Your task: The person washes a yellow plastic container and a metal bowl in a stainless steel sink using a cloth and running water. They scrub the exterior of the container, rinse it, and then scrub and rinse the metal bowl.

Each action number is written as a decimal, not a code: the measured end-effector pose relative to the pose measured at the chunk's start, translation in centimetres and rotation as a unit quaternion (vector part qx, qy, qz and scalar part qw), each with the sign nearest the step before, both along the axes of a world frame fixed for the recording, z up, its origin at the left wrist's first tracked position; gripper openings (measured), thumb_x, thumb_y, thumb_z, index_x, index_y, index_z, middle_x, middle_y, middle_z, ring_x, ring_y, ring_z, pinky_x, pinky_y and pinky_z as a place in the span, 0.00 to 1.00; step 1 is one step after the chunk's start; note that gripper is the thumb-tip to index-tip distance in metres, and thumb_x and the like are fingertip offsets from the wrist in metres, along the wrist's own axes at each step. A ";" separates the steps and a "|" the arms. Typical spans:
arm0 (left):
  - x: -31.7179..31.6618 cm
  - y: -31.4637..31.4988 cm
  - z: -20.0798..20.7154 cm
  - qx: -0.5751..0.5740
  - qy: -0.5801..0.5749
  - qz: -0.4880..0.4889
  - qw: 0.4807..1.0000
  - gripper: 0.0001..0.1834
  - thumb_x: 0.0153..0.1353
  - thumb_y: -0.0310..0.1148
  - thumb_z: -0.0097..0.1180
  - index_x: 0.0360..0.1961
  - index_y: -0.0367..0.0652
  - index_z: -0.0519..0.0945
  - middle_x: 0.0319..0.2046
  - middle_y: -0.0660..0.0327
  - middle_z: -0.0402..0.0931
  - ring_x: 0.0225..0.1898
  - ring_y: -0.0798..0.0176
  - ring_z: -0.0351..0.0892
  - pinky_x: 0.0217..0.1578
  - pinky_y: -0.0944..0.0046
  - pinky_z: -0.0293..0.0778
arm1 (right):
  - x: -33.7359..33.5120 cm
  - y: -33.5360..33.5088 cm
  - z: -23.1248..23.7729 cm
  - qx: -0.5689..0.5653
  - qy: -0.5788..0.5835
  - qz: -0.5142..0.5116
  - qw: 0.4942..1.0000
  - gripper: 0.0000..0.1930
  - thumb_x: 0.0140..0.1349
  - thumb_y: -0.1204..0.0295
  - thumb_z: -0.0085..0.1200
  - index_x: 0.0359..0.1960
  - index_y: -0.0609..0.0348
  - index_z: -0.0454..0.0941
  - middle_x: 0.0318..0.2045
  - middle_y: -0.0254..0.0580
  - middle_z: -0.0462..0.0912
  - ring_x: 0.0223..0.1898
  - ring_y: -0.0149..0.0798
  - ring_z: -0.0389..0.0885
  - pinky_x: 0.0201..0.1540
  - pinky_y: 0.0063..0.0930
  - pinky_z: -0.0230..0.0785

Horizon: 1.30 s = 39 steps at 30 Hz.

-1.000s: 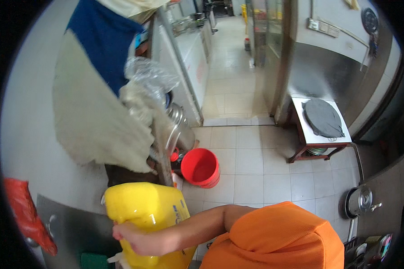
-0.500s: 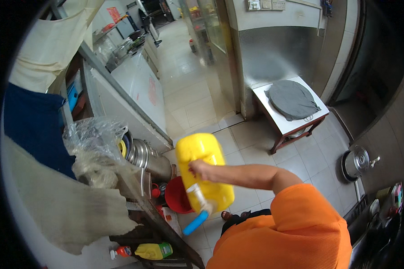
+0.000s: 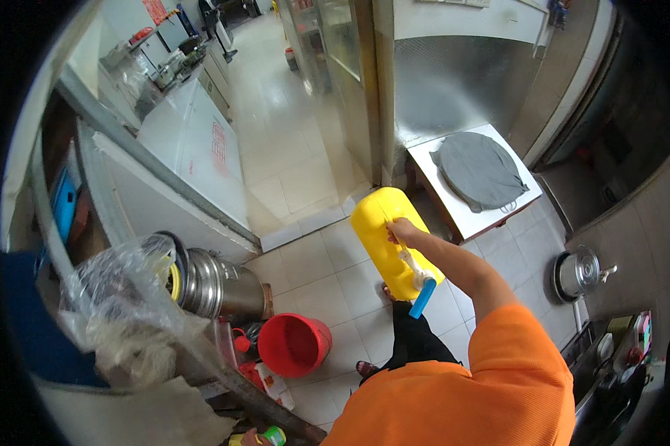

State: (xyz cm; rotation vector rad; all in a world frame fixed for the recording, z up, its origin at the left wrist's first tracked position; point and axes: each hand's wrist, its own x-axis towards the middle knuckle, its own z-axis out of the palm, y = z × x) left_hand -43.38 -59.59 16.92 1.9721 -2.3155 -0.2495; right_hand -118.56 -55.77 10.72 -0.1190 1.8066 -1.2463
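My right hand (image 3: 402,231) grips the handle of a large yellow plastic jug (image 3: 380,212), held tilted above the tiled floor. A white spout (image 3: 422,279) with a blue tube (image 3: 422,299) sticks out of its near end. At the bottom edge, part of my left hand (image 3: 254,438) shows, closed around a yellow bottle with a green label (image 3: 274,435); most of that bottle is cut off by the frame. A red bucket (image 3: 322,343) stands on the floor between the two hands, left of my legs.
Left of the bucket are a steel pot (image 3: 231,290), crumpled clear plastic (image 3: 119,297) and a wooden shelf edge (image 3: 268,401). A low white-topped table (image 3: 424,160) bears a grey-covered round thing (image 3: 483,171). A lidded pot (image 3: 578,271) stands at the right by the wall.
My right hand has carried the yellow jug to the right, away from the red bucket, which now shows fully. My left hand has come into view at the yellow bottle. The view has shifted.
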 end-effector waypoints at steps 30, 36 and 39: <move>-43.3 -7.4 7.8 0.367 -0.170 -0.004 0.915 0.12 0.62 0.34 0.55 0.44 0.40 0.80 0.45 0.51 0.79 0.48 0.49 0.77 0.52 0.53 0.71 | -19.3 -3.6 -38.8 -0.004 -0.332 -0.729 0.598 0.17 0.70 0.62 0.37 0.46 0.63 0.72 0.47 0.50 0.78 0.50 0.50 0.76 0.56 0.51 0.68; -47.0 -8.2 7.2 0.375 -0.117 -0.021 0.919 0.11 0.61 0.33 0.57 0.43 0.40 0.80 0.42 0.52 0.81 0.46 0.49 0.79 0.50 0.55 0.73 | -23.8 -0.7 -41.0 -0.182 -0.264 -0.833 0.450 0.20 0.70 0.64 0.31 0.51 0.69 0.68 0.50 0.55 0.75 0.53 0.54 0.75 0.57 0.52 0.70; -49.3 -8.9 6.5 0.425 -0.141 0.046 0.893 0.12 0.61 0.32 0.57 0.44 0.40 0.80 0.41 0.51 0.80 0.44 0.49 0.79 0.48 0.55 0.73 | -25.5 1.7 -41.5 -0.219 -0.273 -0.844 0.405 0.21 0.72 0.64 0.30 0.53 0.71 0.65 0.51 0.57 0.74 0.54 0.56 0.75 0.56 0.51 0.72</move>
